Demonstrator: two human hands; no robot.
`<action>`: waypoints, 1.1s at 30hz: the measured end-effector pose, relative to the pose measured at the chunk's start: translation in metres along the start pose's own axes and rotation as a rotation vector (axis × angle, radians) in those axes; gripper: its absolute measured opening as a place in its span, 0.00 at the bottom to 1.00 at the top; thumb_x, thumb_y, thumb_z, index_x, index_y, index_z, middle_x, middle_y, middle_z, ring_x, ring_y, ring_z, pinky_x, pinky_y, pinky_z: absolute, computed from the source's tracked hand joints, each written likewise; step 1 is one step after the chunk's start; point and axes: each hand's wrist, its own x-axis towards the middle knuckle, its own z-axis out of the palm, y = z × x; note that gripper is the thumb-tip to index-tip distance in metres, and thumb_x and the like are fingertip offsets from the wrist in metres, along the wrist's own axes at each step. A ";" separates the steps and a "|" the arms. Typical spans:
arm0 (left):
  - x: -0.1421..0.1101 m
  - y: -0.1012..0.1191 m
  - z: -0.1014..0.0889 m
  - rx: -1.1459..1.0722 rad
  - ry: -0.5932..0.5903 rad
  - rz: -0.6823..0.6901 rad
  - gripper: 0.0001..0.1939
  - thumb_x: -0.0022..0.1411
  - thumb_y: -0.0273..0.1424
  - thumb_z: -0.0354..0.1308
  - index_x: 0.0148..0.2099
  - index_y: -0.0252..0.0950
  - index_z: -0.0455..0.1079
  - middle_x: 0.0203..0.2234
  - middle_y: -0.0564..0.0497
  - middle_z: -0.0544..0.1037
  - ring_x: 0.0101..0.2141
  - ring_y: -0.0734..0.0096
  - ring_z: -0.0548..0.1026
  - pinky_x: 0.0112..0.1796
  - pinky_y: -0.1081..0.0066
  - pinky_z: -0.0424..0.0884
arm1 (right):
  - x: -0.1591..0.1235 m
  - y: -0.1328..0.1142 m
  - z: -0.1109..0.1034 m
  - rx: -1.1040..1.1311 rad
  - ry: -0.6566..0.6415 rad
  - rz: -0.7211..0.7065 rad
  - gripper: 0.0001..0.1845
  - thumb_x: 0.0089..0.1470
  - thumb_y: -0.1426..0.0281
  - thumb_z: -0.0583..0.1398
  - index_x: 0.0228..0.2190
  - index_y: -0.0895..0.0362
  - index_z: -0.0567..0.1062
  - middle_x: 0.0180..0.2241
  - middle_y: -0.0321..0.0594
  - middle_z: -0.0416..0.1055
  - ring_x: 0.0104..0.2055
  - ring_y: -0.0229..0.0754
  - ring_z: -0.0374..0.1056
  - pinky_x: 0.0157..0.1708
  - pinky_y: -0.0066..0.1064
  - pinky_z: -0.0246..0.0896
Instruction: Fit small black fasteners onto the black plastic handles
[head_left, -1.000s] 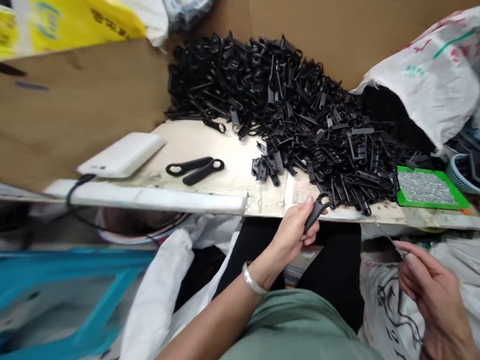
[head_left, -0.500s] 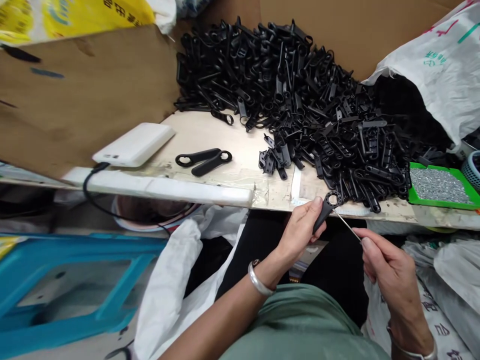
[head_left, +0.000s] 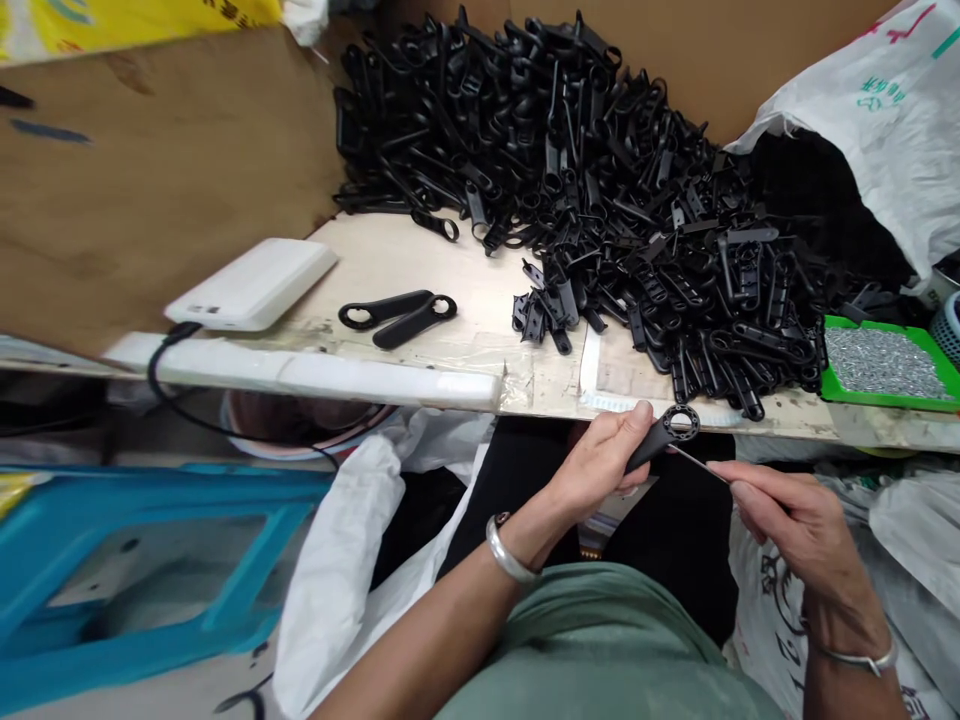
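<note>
My left hand (head_left: 602, 458) is closed around the shank of a black plastic handle with a ring end (head_left: 660, 436), held over my lap just off the table's front edge. The ring points up and to the right. In my right hand (head_left: 787, 505) a thin metal rod (head_left: 697, 460) is pinched between thumb and fingers. Its far tip meets or lies just behind the handle's edge below the ring; I cannot tell which. Two similar black ring-ended handles (head_left: 414, 322) lie crossed on the table to the left.
A big heap of black plastic parts (head_left: 585, 170) covers the table's back and right. A green tray (head_left: 832, 385) holds small metal pieces. A white power bank (head_left: 255, 285) with a black cable lies left. A white bag (head_left: 855, 90) stands right, a blue plastic stool (head_left: 150, 650) lower left.
The handle in my left hand has tilted, its ring lower and farther right. The rod lies flatter and my right hand has shifted slightly right. The camera view has moved a little.
</note>
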 end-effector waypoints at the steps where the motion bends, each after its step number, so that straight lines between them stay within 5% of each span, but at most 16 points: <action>1: 0.001 -0.001 -0.001 -0.044 -0.039 -0.037 0.33 0.58 0.60 0.46 0.25 0.33 0.66 0.06 0.61 0.53 0.10 0.83 0.50 0.15 0.78 0.46 | 0.000 0.005 -0.001 0.015 -0.018 0.009 0.12 0.57 0.70 0.60 0.40 0.51 0.82 0.21 0.34 0.74 0.15 0.31 0.61 0.15 0.23 0.58; 10: 0.006 -0.006 0.001 -0.378 -0.261 -0.308 0.36 0.61 0.60 0.39 0.27 0.32 0.68 0.04 0.63 0.49 0.08 0.84 0.43 0.12 0.80 0.45 | -0.005 0.054 0.043 0.606 -0.052 0.177 0.16 0.59 0.61 0.59 0.39 0.58 0.81 0.13 0.29 0.58 0.14 0.31 0.53 0.14 0.26 0.54; 13: 0.008 -0.006 0.003 -0.359 -0.119 -0.223 0.35 0.59 0.61 0.44 0.27 0.33 0.67 0.05 0.63 0.49 0.08 0.84 0.43 0.12 0.80 0.45 | -0.007 0.055 0.050 0.795 -0.013 0.257 0.16 0.58 0.60 0.59 0.40 0.57 0.79 0.12 0.25 0.54 0.13 0.31 0.51 0.16 0.28 0.57; 18: 0.011 -0.009 0.008 -0.155 0.251 -0.003 0.34 0.57 0.61 0.47 0.24 0.33 0.65 0.06 0.61 0.51 0.10 0.83 0.47 0.15 0.78 0.46 | -0.006 0.040 0.040 0.885 0.050 0.289 0.18 0.55 0.62 0.63 0.46 0.54 0.75 0.25 0.35 0.70 0.25 0.38 0.67 0.27 0.34 0.66; 21: 0.010 -0.010 0.016 0.075 0.363 0.099 0.30 0.59 0.58 0.48 0.22 0.36 0.60 0.12 0.58 0.58 0.15 0.80 0.55 0.17 0.77 0.52 | 0.003 0.021 0.051 0.941 0.188 0.322 0.19 0.51 0.62 0.65 0.44 0.54 0.74 0.25 0.32 0.65 0.24 0.34 0.61 0.22 0.27 0.60; 24: 0.004 -0.009 0.024 0.353 0.431 0.211 0.25 0.61 0.49 0.53 0.21 0.37 0.57 0.15 0.57 0.59 0.19 0.77 0.58 0.21 0.76 0.55 | 0.018 0.002 0.073 0.783 0.335 0.431 0.10 0.50 0.62 0.64 0.31 0.56 0.73 0.17 0.26 0.56 0.18 0.30 0.49 0.17 0.23 0.49; 27: 0.000 -0.008 0.025 0.505 0.449 0.262 0.20 0.60 0.41 0.55 0.20 0.37 0.59 0.15 0.57 0.60 0.20 0.77 0.58 0.23 0.75 0.56 | 0.029 -0.008 0.086 0.578 0.449 0.414 0.10 0.46 0.64 0.65 0.25 0.56 0.70 0.20 0.30 0.64 0.22 0.32 0.58 0.24 0.25 0.57; 33: 0.011 -0.014 0.025 0.127 0.435 0.089 0.23 0.52 0.52 0.60 0.28 0.35 0.68 0.21 0.54 0.69 0.26 0.70 0.66 0.28 0.73 0.63 | 0.019 -0.012 0.077 0.461 0.402 0.333 0.13 0.49 0.63 0.62 0.21 0.55 0.68 0.18 0.30 0.63 0.21 0.32 0.55 0.23 0.25 0.54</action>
